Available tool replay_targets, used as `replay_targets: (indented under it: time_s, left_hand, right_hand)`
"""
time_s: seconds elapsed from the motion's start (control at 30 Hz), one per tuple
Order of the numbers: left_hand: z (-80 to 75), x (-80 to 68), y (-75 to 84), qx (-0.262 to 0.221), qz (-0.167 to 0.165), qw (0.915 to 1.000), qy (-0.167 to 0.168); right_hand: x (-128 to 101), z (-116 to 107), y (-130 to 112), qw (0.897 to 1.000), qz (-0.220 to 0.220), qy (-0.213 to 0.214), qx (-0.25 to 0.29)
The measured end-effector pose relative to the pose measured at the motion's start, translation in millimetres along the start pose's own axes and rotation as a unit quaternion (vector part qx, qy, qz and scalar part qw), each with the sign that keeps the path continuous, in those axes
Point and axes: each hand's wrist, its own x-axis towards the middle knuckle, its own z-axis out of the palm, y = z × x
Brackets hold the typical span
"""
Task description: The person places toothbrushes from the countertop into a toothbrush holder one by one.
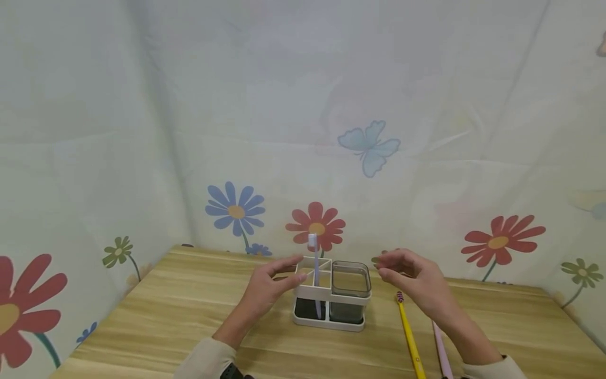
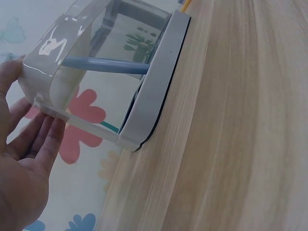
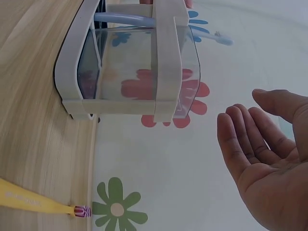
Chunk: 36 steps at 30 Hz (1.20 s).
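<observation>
A white toothbrush holder [image 1: 312, 289] stands mid-table, with a clear grey cup [image 1: 350, 281] in its right half. A pale blue toothbrush [image 1: 314, 263] stands upright in a left compartment. My left hand [image 1: 292, 271] touches the holder's left upper rim. The left wrist view shows its straight fingers [image 2: 45, 137] against the holder [image 2: 154, 91], with the toothbrush handle [image 2: 106, 65] showing inside. My right hand [image 1: 381, 266] hovers open just right of the cup and holds nothing. In the right wrist view this hand [image 3: 243, 108] is apart from the holder [image 3: 166, 62].
A yellow toothbrush [image 1: 409, 337] and a pink one [image 1: 441, 352] lie on the wooden table [image 1: 165, 316] right of the holder, under my right forearm. The yellow one's striped tip [image 3: 82, 211] shows in the right wrist view. Flowered cloth walls [image 1: 236, 210] close the back and sides.
</observation>
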Motion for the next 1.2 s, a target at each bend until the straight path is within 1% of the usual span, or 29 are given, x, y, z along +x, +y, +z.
replay_targets:
  time_s: [0.23,0.4,0.53,0.8,0.97,1.2]
  left_hand:
    - [3.2,0.0,0.9,0.003,-0.002,1.0,-0.003]
    - [2.4,-1.2,2.7,0.008,-0.004,1.0,0.0]
    - [1.1,-1.6,2.5,0.007,-0.005,0.9999,0.006]
    - [0.4,-2.1,1.5,0.013,-0.003,0.9999,0.009]
    - [0.9,-1.4,-0.8,0.015,0.0,0.9999,0.006]
    - [1.1,-0.9,-0.2,0.013,0.005,0.9999,0.006]
  right_hand:
    - [-8,-10,2,1.0,0.007,0.01,-0.026]
    - [-8,-14,3,0.999,0.015,0.011,-0.032]
    - [-6,-17,5,0.999,0.013,0.008,-0.035]
    - [-7,-29,14,0.998,0.016,0.007,-0.062]
    - [-7,-37,20,0.997,0.027,-0.001,-0.071]
    - [-9,-45,28,0.995,0.043,-0.001,-0.085]
